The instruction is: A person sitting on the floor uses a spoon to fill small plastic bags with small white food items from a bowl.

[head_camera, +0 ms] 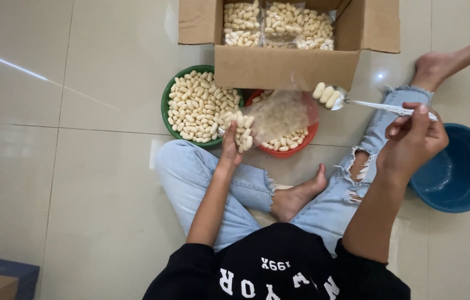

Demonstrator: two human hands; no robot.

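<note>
My left hand [229, 149] grips a clear plastic bag [276, 116] partly filled with pale oval pieces; the bag hangs over a red bowl [296, 149]. My right hand [412, 139] holds a metal spoon [379, 105] by its handle. The spoon's bowl [326, 95] carries several of the pale pieces, just right of the bag's mouth. A green bowl [167, 103] full of the same pieces sits left of the red one.
An open cardboard box [285, 66] with filled clear bags stands behind the bowls. A blue bucket [462, 172] sits at the right on the tiled floor. My crossed legs in torn jeans [190, 172] lie in front. A dark box [1, 275] is at the bottom left.
</note>
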